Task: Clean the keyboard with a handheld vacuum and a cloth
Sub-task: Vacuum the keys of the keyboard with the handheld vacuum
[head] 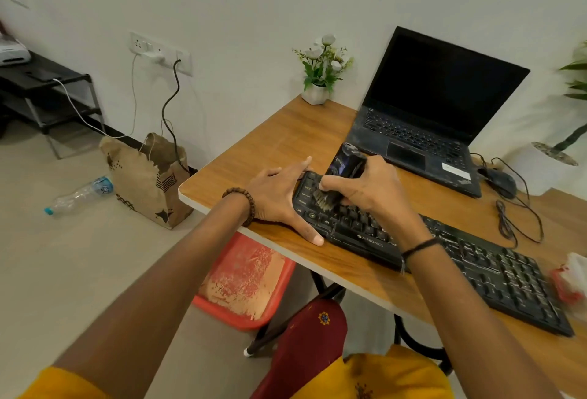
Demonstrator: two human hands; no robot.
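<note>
— Black keys first, then. Where is the brush sitting?

— At the left end of the keyboard (508,278), which lies along the near edge of the table (286,138). My right grip (368,185) is curled tight round the handheld vacuum (346,160), which is tilted with its brush (322,200) down on the keys above Ctrl.

— And your other one?

— My left grip (276,198) holds nothing. Its fingers are spread flat, pressing the keyboard's left end so it can't slide.

— What makes the pass good?

— I'd say light bristles, short strokes along each row, nozzle low, working rightward.
</note>
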